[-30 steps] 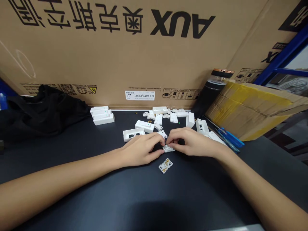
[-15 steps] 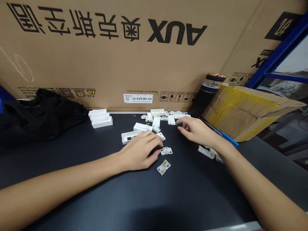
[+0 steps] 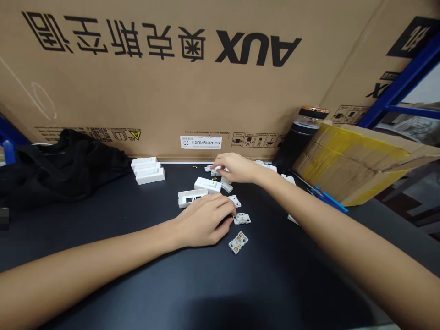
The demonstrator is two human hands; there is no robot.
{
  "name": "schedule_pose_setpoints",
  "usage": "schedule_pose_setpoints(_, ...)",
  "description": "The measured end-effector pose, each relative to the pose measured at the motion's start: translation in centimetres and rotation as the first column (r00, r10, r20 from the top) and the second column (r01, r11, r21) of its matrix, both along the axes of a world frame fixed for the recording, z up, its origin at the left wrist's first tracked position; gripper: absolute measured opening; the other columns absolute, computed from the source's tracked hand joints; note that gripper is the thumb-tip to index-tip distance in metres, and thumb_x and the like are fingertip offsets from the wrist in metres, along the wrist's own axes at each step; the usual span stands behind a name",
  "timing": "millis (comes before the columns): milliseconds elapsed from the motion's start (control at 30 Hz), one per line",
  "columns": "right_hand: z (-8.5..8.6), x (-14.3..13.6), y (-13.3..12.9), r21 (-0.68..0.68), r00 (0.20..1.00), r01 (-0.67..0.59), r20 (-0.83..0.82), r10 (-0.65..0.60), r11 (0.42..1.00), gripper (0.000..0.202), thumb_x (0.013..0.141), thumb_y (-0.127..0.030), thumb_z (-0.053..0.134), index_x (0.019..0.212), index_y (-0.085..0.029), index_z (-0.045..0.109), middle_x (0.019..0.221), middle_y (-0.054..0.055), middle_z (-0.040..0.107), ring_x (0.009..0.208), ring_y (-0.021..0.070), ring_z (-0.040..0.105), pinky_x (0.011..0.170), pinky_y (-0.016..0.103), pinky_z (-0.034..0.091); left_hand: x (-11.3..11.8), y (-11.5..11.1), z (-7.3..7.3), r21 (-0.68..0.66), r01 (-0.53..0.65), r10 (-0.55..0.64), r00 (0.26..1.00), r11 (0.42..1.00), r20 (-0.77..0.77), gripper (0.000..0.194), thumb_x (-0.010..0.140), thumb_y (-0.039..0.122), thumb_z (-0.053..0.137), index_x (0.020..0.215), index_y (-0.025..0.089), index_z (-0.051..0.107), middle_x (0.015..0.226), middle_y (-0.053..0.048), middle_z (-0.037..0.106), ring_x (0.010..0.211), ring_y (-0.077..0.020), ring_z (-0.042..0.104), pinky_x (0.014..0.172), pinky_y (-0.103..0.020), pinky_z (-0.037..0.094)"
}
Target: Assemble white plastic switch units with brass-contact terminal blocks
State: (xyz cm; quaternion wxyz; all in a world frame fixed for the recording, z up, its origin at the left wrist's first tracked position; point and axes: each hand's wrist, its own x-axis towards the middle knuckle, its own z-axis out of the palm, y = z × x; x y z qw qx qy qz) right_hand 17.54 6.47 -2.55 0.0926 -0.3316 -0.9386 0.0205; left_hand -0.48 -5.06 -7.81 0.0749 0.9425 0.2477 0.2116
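Right hand (image 3: 234, 167) has moved left over the loose parts (image 3: 208, 168)

A big carton (image 3: 165, 98) stands behind the dark table (image 3: 147, 284), apparently a backstop. The right hand's fingers are part-curled; any grip is hidden. The left hand (image 3: 206, 221) rests loosely curled, thumb apart, seemingly steadying rather than gripping. Three white housings (image 3: 150, 176) line up, probably for order. A white plate (image 3: 243, 219) lies at the left fingertips, a brass-fitted piece (image 3: 238, 242) just nearer the person.

Taking the brass-fitted module (image 3: 238, 242) as the clock's centre, a hand could pass low over the table (image 3: 237, 282) at six o'clock. The left forearm (image 3: 120, 256) bars nine, the left hand (image 3: 206, 221) ten, a white plate (image 3: 242, 219) twelve, the right forearm (image 3: 330, 211) two to three; beyond, a large carton (image 3: 192, 96) walls off twelve.
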Motion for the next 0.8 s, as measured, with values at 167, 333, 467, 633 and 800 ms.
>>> schedule_pose_setpoints(167, 0.8, -5.7, 3.1, -0.022, 0.996, -0.038, 0.08, 0.039, 0.999, 0.033, 0.084, -0.006, 0.056, 0.107, -0.016, 0.077, 0.108, 0.011, 0.077, 0.094, 0.0218, 0.067, 0.084, 0.033, 0.048, 0.0, 0.1, 0.1, 0.014, 0.067, -0.067, 0.998, 0.998, 0.008, 0.021, 0.101, 0.019, 0.045, 0.112, 0.018, 0.063, 0.11, -0.004, 0.07, 0.104, -0.0206, 0.059, 0.093, -0.034, 0.05)
schedule_pose_setpoints(333, -0.2, -8.0, 4.4, -0.07, 0.987, -0.046, 0.152, 0.056, 0.996, 0.029, 0.073, 0.0, 0.058, 0.087, -0.014, 0.079, 0.086, 0.01, 0.077, 0.075, 0.0199, 0.065, 0.07, 0.032, 0.047, -0.1, 0.2, 0.3, 0.042, 0.125, -0.124, 0.992, 0.991, -0.024, 0.026, 0.099, 0.016, 0.047, 0.117, 0.02, 0.065, 0.112, -0.003, 0.072, 0.107, -0.0212, 0.057, 0.091, -0.034, 0.048)
schedule_pose_setpoints(467, -0.2, -6.2, 3.8, -0.091, 0.986, -0.129, 0.092, 0.138, 0.987, 0.037, 0.075, -0.002, 0.057, 0.103, -0.016, 0.078, 0.106, 0.01, 0.076, 0.09, 0.0197, 0.066, 0.081, 0.031, 0.048, -0.1, 0.1, 0.2, 0.067, 0.123, -0.122, 0.992, 0.99, -0.021, 0.024, 0.1, 0.018, 0.047, 0.115, 0.018, 0.066, 0.113, -0.003, 0.072, 0.105, -0.0212, 0.059, 0.088, -0.035, 0.048)
schedule_pose_setpoints(633, 0.0, -2.4, 1.7, -0.152, 0.984, -0.165, 0.036, 0.172, 0.974, 0.036, 0.074, -0.003, 0.055, 0.098, -0.017, 0.078, 0.1, 0.006, 0.076, 0.08, 0.0153, 0.065, 0.076, 0.027, 0.049, -0.1, 0.0, 0.1, 0.091, 0.085, -0.086, 0.996, 0.992, 0.016, 0.025, 0.102, 0.021, 0.046, 0.118, 0.019, 0.065, 0.122, -0.003, 0.07, 0.11, -0.0218, 0.061, 0.097, -0.037, 0.048)
schedule_pose_setpoints(800, -0.7, 0.1, 0.7, -0.218, 0.987, -0.14, 0.044, 0.154, 0.966, 0.041, 0.065, 0.002, 0.053, 0.088, -0.019, 0.079, 0.087, 0.002, 0.077, 0.073, 0.015, 0.064, 0.068, 0.026, 0.048, 0.0, -0.2, 0.0, 0.079, 0.021, -0.02, 1.0, 0.997, -0.01, 0.024, 0.103, 0.025, 0.045, 0.116, 0.018, 0.064, 0.114, -0.006, 0.071, 0.104, -0.0234, 0.064, 0.092, -0.039, 0.051)
